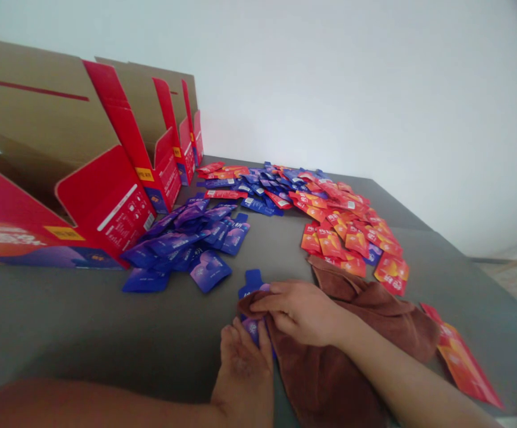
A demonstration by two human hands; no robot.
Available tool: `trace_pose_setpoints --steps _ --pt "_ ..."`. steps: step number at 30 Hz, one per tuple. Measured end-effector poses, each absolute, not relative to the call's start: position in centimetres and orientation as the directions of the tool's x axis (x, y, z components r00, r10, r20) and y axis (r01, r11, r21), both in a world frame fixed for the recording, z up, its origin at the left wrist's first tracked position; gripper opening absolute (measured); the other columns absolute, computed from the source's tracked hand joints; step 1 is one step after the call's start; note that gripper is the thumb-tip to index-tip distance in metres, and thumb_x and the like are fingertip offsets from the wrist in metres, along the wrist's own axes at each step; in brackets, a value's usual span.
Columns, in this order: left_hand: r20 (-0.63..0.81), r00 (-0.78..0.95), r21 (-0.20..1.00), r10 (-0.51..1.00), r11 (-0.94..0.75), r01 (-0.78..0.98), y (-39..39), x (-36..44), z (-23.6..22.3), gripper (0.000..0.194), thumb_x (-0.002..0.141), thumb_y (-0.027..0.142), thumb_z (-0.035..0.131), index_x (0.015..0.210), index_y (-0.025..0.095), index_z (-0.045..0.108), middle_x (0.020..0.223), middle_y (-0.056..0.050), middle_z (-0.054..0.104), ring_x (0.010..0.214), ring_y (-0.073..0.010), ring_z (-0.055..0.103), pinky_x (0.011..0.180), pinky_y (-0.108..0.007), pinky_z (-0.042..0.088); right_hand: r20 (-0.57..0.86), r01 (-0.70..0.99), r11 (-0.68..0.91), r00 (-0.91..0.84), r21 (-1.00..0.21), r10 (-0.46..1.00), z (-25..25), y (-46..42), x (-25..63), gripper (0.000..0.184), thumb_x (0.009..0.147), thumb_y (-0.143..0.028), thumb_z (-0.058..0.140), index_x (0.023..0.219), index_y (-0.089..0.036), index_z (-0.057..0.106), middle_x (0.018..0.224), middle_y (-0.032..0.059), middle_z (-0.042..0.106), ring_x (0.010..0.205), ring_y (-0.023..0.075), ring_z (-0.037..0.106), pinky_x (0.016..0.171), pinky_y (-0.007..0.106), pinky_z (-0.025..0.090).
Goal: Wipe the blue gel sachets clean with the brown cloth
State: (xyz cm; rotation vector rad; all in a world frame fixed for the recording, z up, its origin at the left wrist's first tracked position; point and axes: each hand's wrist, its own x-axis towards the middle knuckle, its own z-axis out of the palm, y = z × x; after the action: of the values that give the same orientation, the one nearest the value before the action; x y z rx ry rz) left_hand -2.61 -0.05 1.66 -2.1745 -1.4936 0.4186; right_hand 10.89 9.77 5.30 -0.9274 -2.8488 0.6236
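Observation:
My right hand (298, 312) grips a fold of a brown microfiber towel (330, 380) over a blue sachet (252, 284), whose top sticks out beyond the cloth. My left hand (245, 368) lies below it, with its fingertips on the sachet's lower part. The towel covers the sachet's middle. A heap of blue sachets (178, 244) lies left of my hands. Red-orange sachets (343, 229) spread beyond the towel, mixing with blue ones further back.
Several open red and kraft cardboard boxes (107, 196) stand in a row along the left of the grey table (62, 321). A flat orange-red packet (461, 362) lies at the right, near the table edge. A white wall (330, 77) rises behind the table.

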Motion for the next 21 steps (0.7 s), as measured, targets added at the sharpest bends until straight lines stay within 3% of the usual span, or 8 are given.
trace_pose_setpoints --steps 3,7,16,21 --pt "0.031 0.43 -0.537 0.902 -0.347 0.768 0.0 -3.0 0.8 0.047 0.074 0.004 0.042 0.119 0.015 0.052 0.105 -0.024 0.064 0.094 -0.0284 0.062 0.084 -0.041 0.047 -0.043 0.647 0.674 -0.732 -0.357 0.68 4.7 10.5 11.4 0.041 0.083 -0.014 0.041 0.12 -0.027 0.053 0.097 0.0037 0.059 0.085 0.015 0.053 0.077 0.026 0.037" --pt "0.059 0.428 -0.526 0.902 -0.336 0.781 0.1 -3.2 0.3 0.046 0.074 0.005 0.043 0.117 0.015 0.053 0.104 -0.025 0.064 0.093 -0.0294 0.062 0.082 -0.042 0.048 -0.033 0.675 0.651 -0.703 -0.347 0.711 4.5 11.0 11.8 0.04 0.084 -0.014 0.04 0.12 -0.026 0.053 0.1 0.0041 0.058 0.086 0.0146 0.053 0.077 0.025 0.037" --pt "0.016 0.361 -0.461 0.932 -0.314 0.83 0.0 -2.4 2.0 0.048 0.073 0.0 0.043 0.114 0.021 0.057 0.1 -0.019 0.068 0.094 -0.0274 0.062 0.084 -0.042 0.047 -0.045 0.464 0.802 -0.874 -0.377 0.485 5.8 9.4 10.8 0.036 0.083 -0.016 0.042 0.113 -0.026 0.057 0.1 0.0021 0.059 0.087 0.0151 0.051 0.078 0.027 0.035" --pt "0.051 0.312 -0.479 0.949 -0.251 0.842 -0.1 -2.5 1.6 0.047 0.074 0.001 0.041 0.116 0.017 0.054 0.108 -0.022 0.063 0.098 -0.0254 0.06 0.088 -0.039 0.045 -0.056 0.637 0.705 -0.753 -0.311 0.656 5.1 10.4 11.6 0.036 0.083 -0.015 0.041 0.114 -0.026 0.057 0.092 0.0032 0.058 0.082 0.0149 0.051 0.075 0.026 0.035"
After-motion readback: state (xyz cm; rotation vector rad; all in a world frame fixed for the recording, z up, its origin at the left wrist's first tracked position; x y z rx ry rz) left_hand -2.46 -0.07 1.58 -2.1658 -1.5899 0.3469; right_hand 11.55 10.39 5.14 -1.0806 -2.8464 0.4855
